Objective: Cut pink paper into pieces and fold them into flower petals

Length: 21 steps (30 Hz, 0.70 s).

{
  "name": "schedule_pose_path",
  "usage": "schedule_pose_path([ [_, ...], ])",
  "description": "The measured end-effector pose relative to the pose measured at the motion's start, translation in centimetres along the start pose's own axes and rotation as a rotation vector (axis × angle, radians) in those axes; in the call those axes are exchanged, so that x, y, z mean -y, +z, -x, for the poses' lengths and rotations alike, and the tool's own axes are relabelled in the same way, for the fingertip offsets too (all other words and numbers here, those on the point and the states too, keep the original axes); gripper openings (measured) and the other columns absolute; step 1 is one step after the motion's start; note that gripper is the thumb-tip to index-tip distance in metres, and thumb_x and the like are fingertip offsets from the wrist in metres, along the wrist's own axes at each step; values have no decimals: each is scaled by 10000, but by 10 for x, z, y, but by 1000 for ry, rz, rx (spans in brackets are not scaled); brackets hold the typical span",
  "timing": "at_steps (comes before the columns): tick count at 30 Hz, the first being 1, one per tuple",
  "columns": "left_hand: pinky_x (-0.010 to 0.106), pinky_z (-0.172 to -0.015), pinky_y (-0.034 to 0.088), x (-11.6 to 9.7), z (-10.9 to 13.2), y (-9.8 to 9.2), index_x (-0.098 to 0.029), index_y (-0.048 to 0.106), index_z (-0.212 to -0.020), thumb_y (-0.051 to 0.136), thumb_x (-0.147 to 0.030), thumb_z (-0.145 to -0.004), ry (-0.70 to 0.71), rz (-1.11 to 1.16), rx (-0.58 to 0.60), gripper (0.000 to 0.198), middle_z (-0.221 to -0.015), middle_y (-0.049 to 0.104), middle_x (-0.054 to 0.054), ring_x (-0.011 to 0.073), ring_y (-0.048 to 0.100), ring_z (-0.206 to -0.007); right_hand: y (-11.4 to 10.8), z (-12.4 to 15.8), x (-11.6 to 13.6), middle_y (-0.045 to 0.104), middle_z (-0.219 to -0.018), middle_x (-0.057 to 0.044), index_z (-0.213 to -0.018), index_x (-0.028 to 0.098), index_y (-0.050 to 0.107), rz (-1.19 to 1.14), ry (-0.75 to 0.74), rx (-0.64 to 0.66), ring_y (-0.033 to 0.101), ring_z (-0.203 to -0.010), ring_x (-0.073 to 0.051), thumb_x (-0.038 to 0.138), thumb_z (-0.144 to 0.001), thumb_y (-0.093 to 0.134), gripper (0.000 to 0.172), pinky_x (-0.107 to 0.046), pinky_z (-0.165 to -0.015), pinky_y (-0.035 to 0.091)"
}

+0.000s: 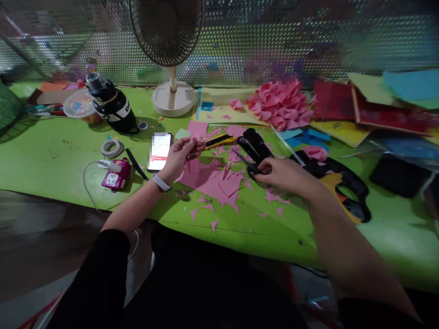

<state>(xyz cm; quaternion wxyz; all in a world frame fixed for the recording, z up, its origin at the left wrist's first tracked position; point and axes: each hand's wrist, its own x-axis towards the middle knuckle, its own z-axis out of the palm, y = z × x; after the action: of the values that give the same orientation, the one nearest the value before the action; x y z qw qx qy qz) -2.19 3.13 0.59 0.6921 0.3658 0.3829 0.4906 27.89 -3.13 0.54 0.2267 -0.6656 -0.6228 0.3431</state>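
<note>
1. The green table (51, 160) took up pretty much the whole scene, with a perforated metal screen (274, 41) running along the back of it.
2. A desk fan (168, 50) stood at the back edge on a round cream base, head cut off by the top of the view.
3. A heap of folded pink paper flowers (279, 103) sat to the right of the fan, beside stacks of red, yellow and blue card (346, 116).
4. A black water bottle (111, 104) lay tilted to the left of the fan, next to a clear lidded tub (78, 106).
5. Pink paper offcuts (214, 180) were scattered all over the middle, right between the two hands.
6. The right hand (286, 176) was closed around the handles of the scissors (252, 157), blades pointing up and left over the scraps.
7. The left hand (180, 155), watch on the wrist, had its fingertips pinched on a small pink piece (196, 136), held just above the table.
8. A phone (159, 151) lay face up right beside that hand, and a yellow utility knife (219, 141) just past the fingertips.
9. Smaller stuff on the left: a pink charger box (115, 179) with a white cable, and a tape roll (111, 147).
</note>
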Motion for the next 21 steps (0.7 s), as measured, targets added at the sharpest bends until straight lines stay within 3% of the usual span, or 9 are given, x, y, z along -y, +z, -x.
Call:
schedule_pose_path([
  [3,239,-759,562,0,5,3,-152,635,-915,735,-291,-841,-29,0,47,186,-911,750,51,126,726,-842,-7,5,16,688,-732,-53,-798,234,630,-182,170,89,636,-552,-211,265,-627,783,231,-356,-511,494],
  [6,255,-772,563,-1,10,7,-150,629,-898,762,-297,-815,-73,4,75,215,-923,745,50,136,727,-860,6,6,41,689,-778,-42,-869,222,623,-483,103,124,669,-663,-198,350,-613,817,346,-332,-578,548],
  [8,267,-784,564,-1,13,8,-149,624,-889,792,-320,-781,-71,15,90,263,-925,740,49,150,729,-882,24,4,53,678,-748,-34,-852,210,614,-593,74,158,641,-612,-173,444,-608,834,403,-314,-540,535],
  [13,292,-797,570,3,15,8,-150,619,-884,838,-373,-716,-33,68,108,355,-941,737,43,187,730,-946,58,1,56,636,-708,-12,-835,205,598,-599,42,136,595,-581,-148,522,-583,867,487,-283,-491,511],
  [21,332,-861,575,12,15,9,-144,609,-865,841,-344,-721,-117,134,131,338,-923,738,43,181,739,-907,67,11,49,626,-770,-11,-873,215,572,-490,-11,243,612,-675,-162,517,-675,819,438,-302,-591,540],
])
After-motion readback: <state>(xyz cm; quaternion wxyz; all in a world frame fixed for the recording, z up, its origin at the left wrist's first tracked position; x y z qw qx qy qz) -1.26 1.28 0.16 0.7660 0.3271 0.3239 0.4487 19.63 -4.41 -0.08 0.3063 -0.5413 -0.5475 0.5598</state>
